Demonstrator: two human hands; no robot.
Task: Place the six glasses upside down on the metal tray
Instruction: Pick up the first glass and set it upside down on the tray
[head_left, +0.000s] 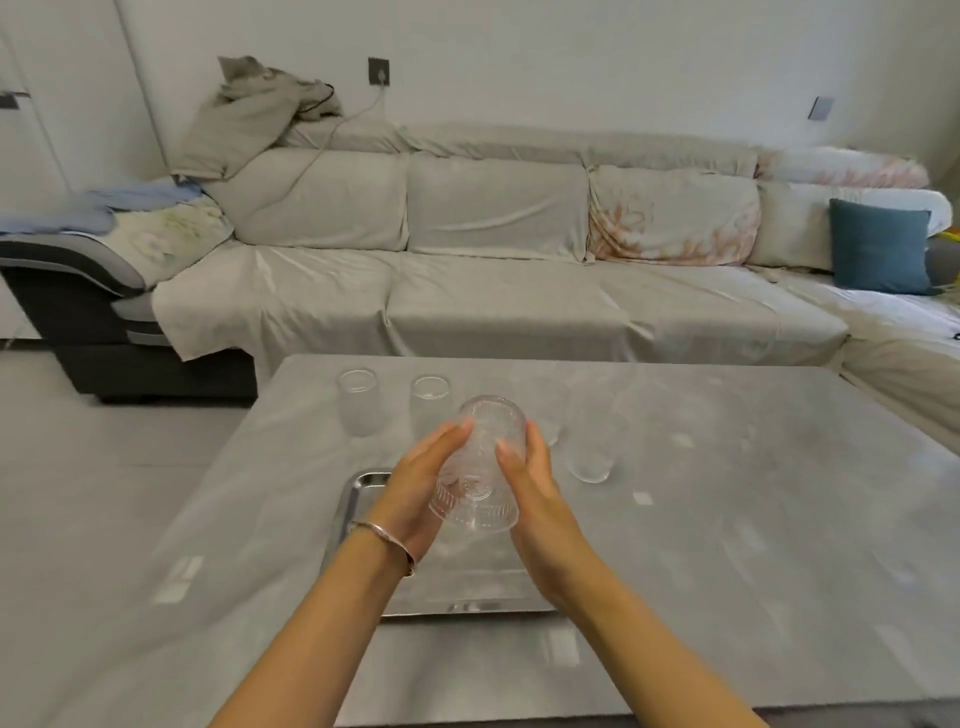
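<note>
Held glass: one clear ribbed glass (480, 462) up in the air betw. both hands, over the far end of the metal tray (353, 499); tilted, one end toward the sofa, other toward the camera. Which end is the mouth: cannot tell, glass too clear & blurred.
Left hand: left hand (415, 491) pressed flat on the glass's left side, fingers (452, 434) stretched along the wall, not curled round. Thin bangle (384, 535) on the wrist.
Right hand: right hand (530, 493) on the glass's right side, thumb across the front, fingers wrapped behind.
Grip: both closed onto the glass, palm-to-palm w/ the glass between; hands apart only by the glass's width.
Tray: lies flat on the grey worktop (727, 519), near edge; mostly hidden under the forearms. What's on it: cannot tell.
Other glasses: far-left glass (358, 401) & second glass (430, 405) stand upright, rims up, side by side at the worktop's far edge. Right-side glass (592, 447) stands just right of the hands. More faint shapes behind it, too blurred to count.
Backdrop: long covered sofa (493, 270) w/ blue cushion (880, 247) at right.
</note>
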